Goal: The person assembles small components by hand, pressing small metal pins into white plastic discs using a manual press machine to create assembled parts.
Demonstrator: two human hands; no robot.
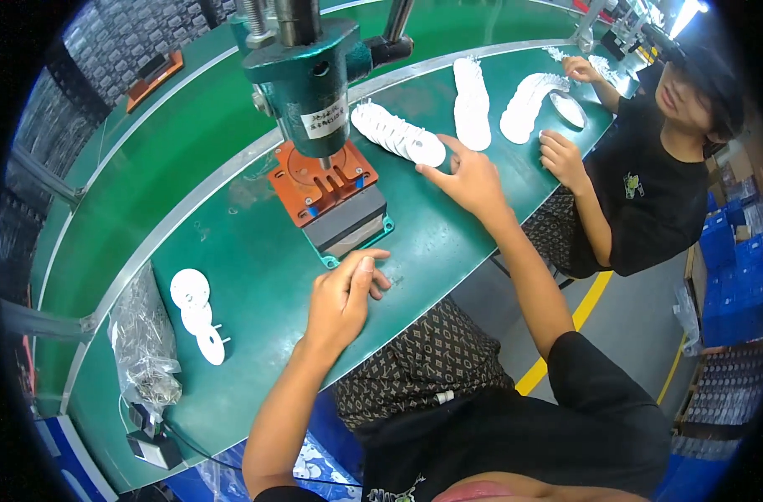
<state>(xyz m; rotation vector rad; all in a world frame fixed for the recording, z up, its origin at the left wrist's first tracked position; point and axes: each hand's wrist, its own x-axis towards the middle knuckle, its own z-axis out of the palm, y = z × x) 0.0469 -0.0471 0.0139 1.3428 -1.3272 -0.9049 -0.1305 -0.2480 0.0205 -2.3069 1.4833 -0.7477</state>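
Note:
A green hand press (302, 84) stands over an orange fixture plate (302, 188) on a dark grey block (345, 227). My left hand (340, 301) is in front of this block, its fingers loosely bent and nothing visible in them. To the right of the press, a row of overlapping white discs (398, 135) lies on the green table. My right hand (472, 182) reaches to the near end of that row, thumb and forefinger apart at the edge of the last disc. Whether a fingertip touches the disc is hard to see.
Three more white discs (197, 316), one with pins, lie at the left beside a clear plastic bag (145, 335). A small black-and-white box (154, 450) with a cable sits near the edge. Rightward are two further disc rows (472, 109) and a co-worker (649, 159) handling parts.

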